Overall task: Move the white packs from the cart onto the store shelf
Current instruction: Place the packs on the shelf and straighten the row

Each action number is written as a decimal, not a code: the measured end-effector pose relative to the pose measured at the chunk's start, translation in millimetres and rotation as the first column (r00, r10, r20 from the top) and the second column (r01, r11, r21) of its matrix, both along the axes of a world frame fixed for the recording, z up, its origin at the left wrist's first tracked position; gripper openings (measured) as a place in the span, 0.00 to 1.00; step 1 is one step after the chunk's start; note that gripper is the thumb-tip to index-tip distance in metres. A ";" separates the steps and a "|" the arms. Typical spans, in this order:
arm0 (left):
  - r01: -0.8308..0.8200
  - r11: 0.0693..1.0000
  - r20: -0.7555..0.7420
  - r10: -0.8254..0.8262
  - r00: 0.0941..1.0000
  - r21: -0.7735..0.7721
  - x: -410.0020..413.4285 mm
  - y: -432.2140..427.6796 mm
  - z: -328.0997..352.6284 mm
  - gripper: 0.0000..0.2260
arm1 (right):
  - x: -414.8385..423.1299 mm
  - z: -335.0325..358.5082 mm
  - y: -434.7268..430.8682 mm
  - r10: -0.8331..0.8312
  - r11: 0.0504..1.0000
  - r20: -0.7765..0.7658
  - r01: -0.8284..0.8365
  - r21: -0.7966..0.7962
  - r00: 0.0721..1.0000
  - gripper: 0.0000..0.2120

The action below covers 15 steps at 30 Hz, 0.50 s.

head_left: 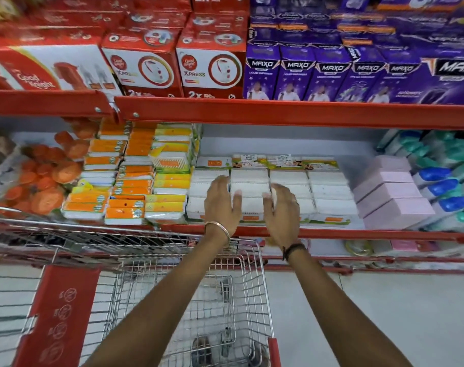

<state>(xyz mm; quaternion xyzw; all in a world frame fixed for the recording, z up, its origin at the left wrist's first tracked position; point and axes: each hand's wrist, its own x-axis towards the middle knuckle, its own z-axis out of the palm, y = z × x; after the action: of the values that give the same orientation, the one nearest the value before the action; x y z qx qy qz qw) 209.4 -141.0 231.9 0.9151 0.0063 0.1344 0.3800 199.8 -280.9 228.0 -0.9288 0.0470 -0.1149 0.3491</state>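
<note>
Several white packs [329, 192] lie flat in rows on the middle store shelf [331, 234], their printed ends facing back and front. My left hand [221, 201] and my right hand [281, 210] rest with spread fingers on either side of one white pack [249, 193] in the second column, pressing against its edges. Neither hand lifts anything. The wire cart [188, 282] stands below my arms, and its basket shows no white packs.
Orange and yellow packs [130, 181] are stacked left of the white ones, pink boxes [392, 197] to the right, then blue-capped bottles [442, 186]. Red and purple cartons fill the upper shelf [278, 112]. The cart's red child-seat flap [58, 313] hangs at lower left.
</note>
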 end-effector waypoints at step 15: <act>0.296 0.767 -0.270 -0.165 0.949 0.569 34.2 -2.3 -42.1 0.27 | 41.9 -40.2 -9.5 0.159 0.884 -0.206 -0.232 -0.407 0.966 0.29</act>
<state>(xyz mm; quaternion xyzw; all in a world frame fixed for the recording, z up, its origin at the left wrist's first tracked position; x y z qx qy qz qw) 243.6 -143.4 189.7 0.9905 -0.1109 -0.0128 0.0800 241.7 -290.4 187.8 -0.9889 -0.0446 -0.0084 0.1418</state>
